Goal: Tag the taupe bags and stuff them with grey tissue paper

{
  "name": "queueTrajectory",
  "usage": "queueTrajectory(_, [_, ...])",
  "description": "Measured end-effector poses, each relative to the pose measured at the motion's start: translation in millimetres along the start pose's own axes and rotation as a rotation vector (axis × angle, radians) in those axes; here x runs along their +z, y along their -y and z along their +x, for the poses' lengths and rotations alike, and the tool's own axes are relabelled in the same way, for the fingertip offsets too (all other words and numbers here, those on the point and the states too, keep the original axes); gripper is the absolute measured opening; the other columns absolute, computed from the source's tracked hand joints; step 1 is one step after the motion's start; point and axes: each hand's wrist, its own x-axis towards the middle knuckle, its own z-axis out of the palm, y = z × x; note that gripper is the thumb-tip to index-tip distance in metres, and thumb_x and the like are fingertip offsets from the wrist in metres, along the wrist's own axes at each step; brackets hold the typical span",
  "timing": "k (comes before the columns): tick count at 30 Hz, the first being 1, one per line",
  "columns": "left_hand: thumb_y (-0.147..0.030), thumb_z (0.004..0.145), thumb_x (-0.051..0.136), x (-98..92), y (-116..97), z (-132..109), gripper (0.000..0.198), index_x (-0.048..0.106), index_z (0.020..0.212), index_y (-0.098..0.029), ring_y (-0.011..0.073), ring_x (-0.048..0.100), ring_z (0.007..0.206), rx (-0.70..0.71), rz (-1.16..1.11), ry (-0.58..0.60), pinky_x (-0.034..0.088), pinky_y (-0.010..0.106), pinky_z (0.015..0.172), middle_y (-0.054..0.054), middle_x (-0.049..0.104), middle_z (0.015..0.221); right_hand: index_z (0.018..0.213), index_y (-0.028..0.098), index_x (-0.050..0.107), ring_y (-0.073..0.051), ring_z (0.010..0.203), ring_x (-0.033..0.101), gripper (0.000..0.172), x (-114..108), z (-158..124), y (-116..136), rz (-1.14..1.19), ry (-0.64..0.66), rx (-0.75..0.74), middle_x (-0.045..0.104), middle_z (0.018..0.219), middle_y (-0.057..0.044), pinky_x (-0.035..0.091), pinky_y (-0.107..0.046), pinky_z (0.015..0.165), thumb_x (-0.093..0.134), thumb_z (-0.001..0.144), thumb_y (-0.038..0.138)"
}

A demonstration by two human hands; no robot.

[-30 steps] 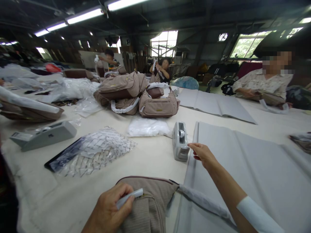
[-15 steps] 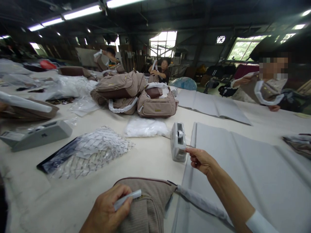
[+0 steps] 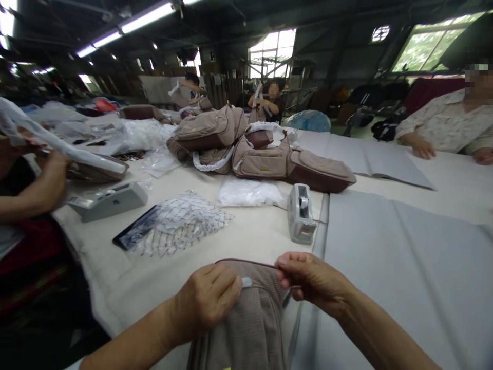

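Evidently, work on this striped bag [image 3: 250,318] is part done: it lies at the near edge of the surface [image 3: 262,226], a white strip [image 3: 247,282] at its zip, seemingly over the pull. The left hand [image 3: 204,298] has its grip closed, fingers pinching that white strip from the left, so whether its hidden end is fastened cannot be seen. The right hand [image 3: 316,280] has thumb and forefinger pressed together at the bag's top right corner; whether anything thin sits between them is too small to tell. Fastening at the zip therefore looks unfinished, and the state of this bag's handle is out of sight. Toward the far edge, an upright bag [image 3: 262,158] beside a pile of bags [image 3: 213,131] shows a white-wrapped handle and a small white piece at its zip, so it appears further along. Just beyond the right hand stands a tape dispenser [image 3: 298,223], next to a grey sheet [image 3: 385,257] covering the right part of the surface. Labels in plastic [image 3: 181,221] lie nearer the left edge, where a co-worker's hand [image 3: 56,167] is raised beside another bag [image 3: 102,167].
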Motion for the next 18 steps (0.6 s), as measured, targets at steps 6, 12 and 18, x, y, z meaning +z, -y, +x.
queueTrajectory(6, [-0.006, 0.083, 0.054, 9.7, -6, -15, 0.013, 0.06, 0.094, -0.01, 0.0187, 0.06, 0.075, -0.002, -0.01, -0.173, 0.049, 0.032, 0.064, 0.013, 0.067, 0.094, 0.063, 0.012, 0.057, -0.006, 0.04, 0.051, 0.012, 51, 2, 2, -0.131, 0.054, 0.222, 0.059, 0.053, -0.001, 0.024, -0.012, 0.03, 0.055, 0.075, 0.011])
queueTrajectory(12, [-0.009, 0.088, 0.046, 22.7, -4, -17, 0.018, 0.064, 0.087, -0.011, 0.0235, 0.058, 0.105, 0.045, -0.018, -0.25, 0.044, 0.041, 0.091, 0.012, 0.068, 0.109, 0.059, 0.012, 0.056, -0.006, 0.036, 0.049, 0.021, 59, 7, 1, -0.219, 0.044, 0.304, 0.057, 0.048, 0.0, 0.029, -0.012, 0.028, 0.05, 0.078, 0.006])
queueTrajectory(18, [-0.004, 0.084, 0.045, 29.3, -6, -17, 0.019, 0.059, 0.074, -0.011, 0.0207, 0.063, 0.09, 0.047, -0.137, -0.247, 0.041, 0.046, 0.097, 0.01, 0.069, 0.084, 0.056, 0.011, 0.055, -0.007, 0.035, 0.049, 0.024, 64, 11, 1, -0.24, 0.043, 0.33, 0.057, 0.048, -0.002, 0.034, -0.013, 0.027, 0.05, 0.078, 0.004])
